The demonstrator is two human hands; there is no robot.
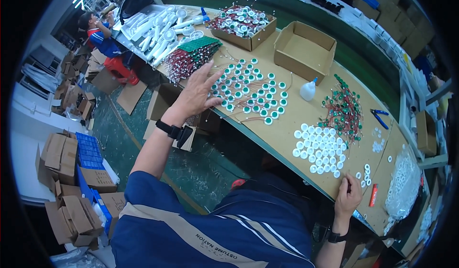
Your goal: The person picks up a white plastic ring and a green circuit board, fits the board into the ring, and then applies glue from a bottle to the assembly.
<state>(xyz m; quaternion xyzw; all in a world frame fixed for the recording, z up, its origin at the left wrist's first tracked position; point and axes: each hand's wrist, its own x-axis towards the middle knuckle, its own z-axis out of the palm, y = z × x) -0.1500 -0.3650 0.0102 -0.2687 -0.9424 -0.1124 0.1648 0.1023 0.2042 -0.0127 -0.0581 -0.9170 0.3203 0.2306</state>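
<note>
My left hand (196,92) is stretched over the left edge of a group of white round pieces with green discs (246,87) and thin wires, fingers spread and holding nothing visible. Beside its fingertips lies a bundle of red and white wires (189,60) joined to green circuit boards (201,43). My right hand (348,198) is at the table's near edge, fingers curled together; whatever is in them, if anything, is hidden. Just beyond it sit plain white round caps (319,146) in rows. Several white rings (367,175) and a red tube (373,195) lie to its right.
A white squeeze bottle (308,91) stands mid-table, near an open cardboard box (304,53). Farther right are wired green parts (343,108), blue-handled pliers (380,118) and a plastic bag of white rings (402,184). White handheld fans (165,31) cover the far left; a person (103,36) sits beyond.
</note>
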